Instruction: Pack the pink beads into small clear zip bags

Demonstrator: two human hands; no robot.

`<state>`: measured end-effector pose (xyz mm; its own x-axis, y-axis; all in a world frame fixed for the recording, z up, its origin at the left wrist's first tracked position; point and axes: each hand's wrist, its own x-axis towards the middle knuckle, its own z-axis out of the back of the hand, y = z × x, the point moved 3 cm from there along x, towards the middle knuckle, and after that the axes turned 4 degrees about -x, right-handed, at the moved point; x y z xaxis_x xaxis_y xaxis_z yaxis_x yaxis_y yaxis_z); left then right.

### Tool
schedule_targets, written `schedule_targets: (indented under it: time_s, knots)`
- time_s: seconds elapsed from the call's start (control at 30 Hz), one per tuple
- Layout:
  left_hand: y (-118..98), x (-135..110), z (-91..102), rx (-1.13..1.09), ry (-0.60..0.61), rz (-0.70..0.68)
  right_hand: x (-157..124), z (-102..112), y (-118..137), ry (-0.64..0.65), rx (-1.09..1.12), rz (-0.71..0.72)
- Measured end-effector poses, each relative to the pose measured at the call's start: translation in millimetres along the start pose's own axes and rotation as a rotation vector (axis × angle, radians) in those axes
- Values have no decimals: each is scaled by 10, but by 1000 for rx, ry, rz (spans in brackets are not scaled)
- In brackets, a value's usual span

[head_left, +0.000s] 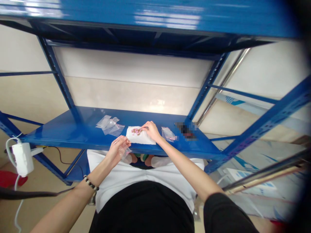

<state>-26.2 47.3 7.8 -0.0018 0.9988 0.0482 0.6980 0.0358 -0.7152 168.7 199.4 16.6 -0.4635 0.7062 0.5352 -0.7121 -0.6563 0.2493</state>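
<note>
Grip of the left hand narrow: thumb and fingers pinched on a small clear plastic bag, which hangs just in front of the near edge of the blue steel shelf. Grip of the right hand also narrow, its fingertips drawn together at the edge of a cluster of small pink-brown beads; whether a bead sits between them is too small to tell. Beads lie together on a white paper sheet on the shelf, the sheet sitting between the two hands and touched by the right. Work in hand, as seen: right fingers at the beads, left hand holding the bag close by, just below the sheet. Loose clear plastic bags lie in a small heap on the shelf, just left of the sheet. Right of the sheet lies another clear bag with pink contents; beyond it, a dark object is blurred out and cannot be identified. Beaded bracelet on the left wrist. White power adapter hangs on its cable near the left end of the shelf. Second blue shelf runs overhead.
</note>
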Motion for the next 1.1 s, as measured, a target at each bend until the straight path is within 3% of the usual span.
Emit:
schedule_targets:
  time_s: [0.2,0.3,0.47,0.53,0.63,0.73,0.83,0.97,1.1]
  knots:
    - [-4,-31,-38,18,56,-6,-18,-15,9,18,-17,-4]
    - [-1,-50,-79,153,102,-20,-6,58,62,-26,7,-28]
    - [47,-82,-75,500,78,-42,-7,370,495,-195,255,-40]
    - [65,-80,-76,588,92,-71,-59,507,810,-166,375,33]
    - [76,-79,-96,670,112,-115,-191,637,1259,-10,413,163]
    - [63,-102,-123,723,102,-127,-292,625,1455,141,415,248]
    - [34,-144,-158,671,121,-112,-242,521,1294,138,464,194]
    - [17,-165,-180,601,137,-48,-32,317,819,77,402,-8]
    - [35,-131,-168,608,132,-56,61,136,613,132,188,35]
